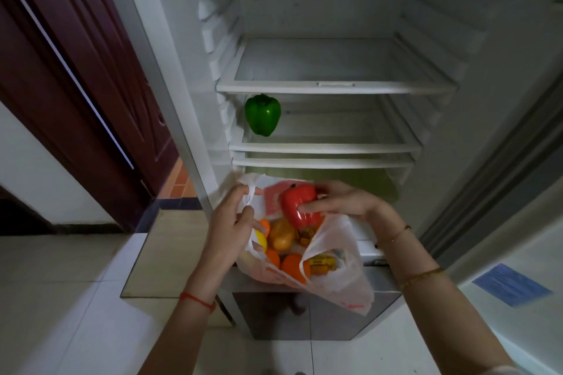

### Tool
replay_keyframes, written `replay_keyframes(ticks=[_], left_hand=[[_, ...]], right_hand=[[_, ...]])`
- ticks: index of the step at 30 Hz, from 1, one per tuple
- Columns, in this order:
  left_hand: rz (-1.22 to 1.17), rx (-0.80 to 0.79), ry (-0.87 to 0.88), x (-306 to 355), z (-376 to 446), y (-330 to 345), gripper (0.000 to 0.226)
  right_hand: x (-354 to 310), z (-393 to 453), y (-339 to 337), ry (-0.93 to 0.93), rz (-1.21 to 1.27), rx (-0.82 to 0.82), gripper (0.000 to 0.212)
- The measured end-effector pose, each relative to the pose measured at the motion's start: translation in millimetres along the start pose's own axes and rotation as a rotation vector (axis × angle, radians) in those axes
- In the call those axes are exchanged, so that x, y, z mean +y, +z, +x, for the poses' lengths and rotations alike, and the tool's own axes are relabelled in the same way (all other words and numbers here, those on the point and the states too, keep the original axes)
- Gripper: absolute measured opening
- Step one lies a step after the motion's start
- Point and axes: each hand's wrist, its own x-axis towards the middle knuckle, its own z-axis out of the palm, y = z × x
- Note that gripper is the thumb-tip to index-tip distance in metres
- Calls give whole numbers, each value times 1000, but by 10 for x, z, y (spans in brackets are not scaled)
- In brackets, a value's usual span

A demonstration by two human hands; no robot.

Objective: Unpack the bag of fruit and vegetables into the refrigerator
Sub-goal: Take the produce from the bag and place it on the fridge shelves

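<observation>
1. The fridge (320, 87) is standing open in front of the person, and one green pepper (262, 114) is already sitting at the left end of the middle shelf (329, 146). The top shelf above it is holding nothing that I can see.

2. The right hand (341, 201) is gripping a red pepper (297, 205), fingers curled round it, just above the mouth of the bag (341, 277). It is not yet on any shelf.

3. The left hand (234, 222) is pinching the bag's left handle and holding the bag open, close in front of the lower part of the fridge.

4. Inside the bag, plenty is waiting: a potato (281, 234), two oranges (292, 265), something yellow by the left hand, and some smaller yellow-brown pieces I cannot make out.

5. Judging by this, the job is only just getting going: one item shelved, a second in hand, and most of the load remaining in the bag.

6. What is left, as I am reading it, is setting the red pepper on a shelf, then lifting out the rest piece by piece.
</observation>
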Motion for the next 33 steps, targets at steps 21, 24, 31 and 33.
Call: replay_keyframes(ticks=[21, 24, 31, 33], left_hand=[[-121, -16, -96, 63, 158, -69, 36], [-110, -15, -101, 72, 155, -65, 36], [-118, -24, -96, 84, 135, -41, 36], [-127, -23, -89, 93, 117, -46, 36]], right_hand=[[-545, 1147, -348, -292, 109, 806, 88], [-509, 1087, -350, -302, 125, 766, 91], [-460, 671, -183, -300, 42, 940, 66], [-421, 485, -29, -429, 4, 1022, 27]])
